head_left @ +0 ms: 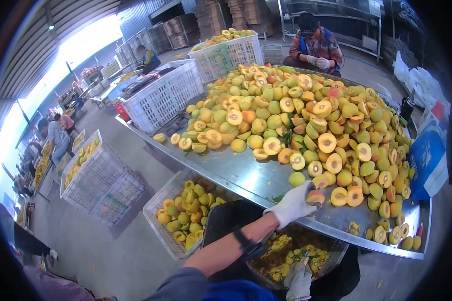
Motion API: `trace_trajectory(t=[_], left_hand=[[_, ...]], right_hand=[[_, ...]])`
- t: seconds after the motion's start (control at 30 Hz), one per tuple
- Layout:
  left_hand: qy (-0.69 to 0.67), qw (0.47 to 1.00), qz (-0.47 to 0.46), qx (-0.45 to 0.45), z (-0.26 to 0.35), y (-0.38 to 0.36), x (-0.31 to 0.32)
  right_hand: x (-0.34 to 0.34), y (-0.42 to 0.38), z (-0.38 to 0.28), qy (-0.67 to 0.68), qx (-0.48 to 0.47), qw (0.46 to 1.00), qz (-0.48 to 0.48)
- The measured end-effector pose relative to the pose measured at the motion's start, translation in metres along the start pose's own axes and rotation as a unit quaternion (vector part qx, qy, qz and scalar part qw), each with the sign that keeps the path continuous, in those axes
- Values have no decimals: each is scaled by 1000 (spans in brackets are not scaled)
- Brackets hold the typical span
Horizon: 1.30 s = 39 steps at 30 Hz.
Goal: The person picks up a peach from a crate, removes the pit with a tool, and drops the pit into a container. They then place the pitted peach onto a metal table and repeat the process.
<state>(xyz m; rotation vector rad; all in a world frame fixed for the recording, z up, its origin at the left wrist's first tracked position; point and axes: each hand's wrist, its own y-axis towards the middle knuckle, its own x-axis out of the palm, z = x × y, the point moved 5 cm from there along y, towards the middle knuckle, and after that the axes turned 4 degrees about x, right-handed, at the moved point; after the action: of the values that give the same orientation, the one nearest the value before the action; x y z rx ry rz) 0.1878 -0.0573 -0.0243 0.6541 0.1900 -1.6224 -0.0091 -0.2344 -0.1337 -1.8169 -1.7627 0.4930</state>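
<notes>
A large heap of halved yellow peaches (281, 115), many with the pit still in the cut face, covers a metal table (226, 173). My left hand (294, 204), in a white glove, is at the near edge of the table with its fingers closed around a peach half (315, 197). Two cut halves (346, 196) lie just to its right. Lower down, my gloved right hand (299, 283) is closed on a small metal tool (305, 259), partly hidden by the fingers. It is over a basin (339, 253) of wet yellow fruit scraps (286, 258).
A crate (153, 210) of peach pieces stands on the floor left of my legs. White crates (163, 95) border the table's far left side. Stacked crates (103, 185) stand farther left. A blue-and-white bag (429, 160) is at the right edge. A co-worker (316, 47) sits across the table.
</notes>
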Motion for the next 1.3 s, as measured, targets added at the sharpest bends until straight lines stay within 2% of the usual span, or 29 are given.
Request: trace_trajectory(t=[0.07, 0.1, 0.13, 0.17, 0.2, 0.23, 0.27, 0.3, 0.37, 0.5, 0.57, 0.6, 0.7, 0.8, 0.9, 1.0, 1.1, 1.13, 1.2, 1.3], left_hand=[[-259, 966, -6, -24, 31, -30, -24], [-336, 941, 22, -26, 28, -45, -26], [-397, 913, 21, -94, 32, -60, -29], [-529, 838, 1, -135, 29, -70, -23], [-537, 817, 3, -210, 42, -81, -27], [-464, 874, 22, -144, 17, -88, -18], [-581, 790, 77, -179, 3, -95, -7], [-652, 729, 82, -193, 8, -99, -1], [-554, 815, 130, -107, 7, -108, 3], [-618, 758, 138, -157, 8, -118, 18], [-650, 730, 139, -157, 8, -118, 22], [-617, 761, 141, -143, 10, -118, 22], [-512, 841, 144, -97, 16, -117, 24], [-532, 828, 102, -149, 17, -116, 26], [-382, 911, 125, -91, 10, -120, 26], [-426, 886, 136, -126, 6, -123, 29], [-455, 873, 66, -161, 1, -119, 33], [-436, 880, 67, -177, 1, -119, 31], [-386, 910, 11, -152, 8, -109, 29], [-263, 955, -79, -117, 19, -94, 22]], right_hand=[[18, -8, -17, 12, -53, 998, -45], [22, -13, -27, 22, -80, 995, -51], [23, -9, -25, 41, -62, 994, -78], [21, -5, -22, 63, -45, 992, -101], [22, -13, -38, -94, -176, 978, -58], [31, -21, -54, -199, -245, 948, -47], [40, -30, -70, -296, -314, 902, -22], [49, -37, -86, -337, -339, 878, -30], [64, -43, -104, -290, -290, 912, -28], [67, -38, -102, -262, -238, 934, -47], [65, -35, -95, -266, -275, 924, -18], [64, -36, -93, -268, -293, 918, -3], [64, -34, -93, -262, -270, 927, -7], [62, -28, -89, -251, -311, 916, -19], [59, -19, -78, -278, -227, 933, -28], [58, -28, -93, -316, -198, 927, -43], [52, -20, -85, -400, -229, 886, -58], [50, -19, -83, -397, -204, 892, -64], [48, -17, -82, -390, -158, 904, -76], [49, -13, -65, -336, -169, 924, -75]])
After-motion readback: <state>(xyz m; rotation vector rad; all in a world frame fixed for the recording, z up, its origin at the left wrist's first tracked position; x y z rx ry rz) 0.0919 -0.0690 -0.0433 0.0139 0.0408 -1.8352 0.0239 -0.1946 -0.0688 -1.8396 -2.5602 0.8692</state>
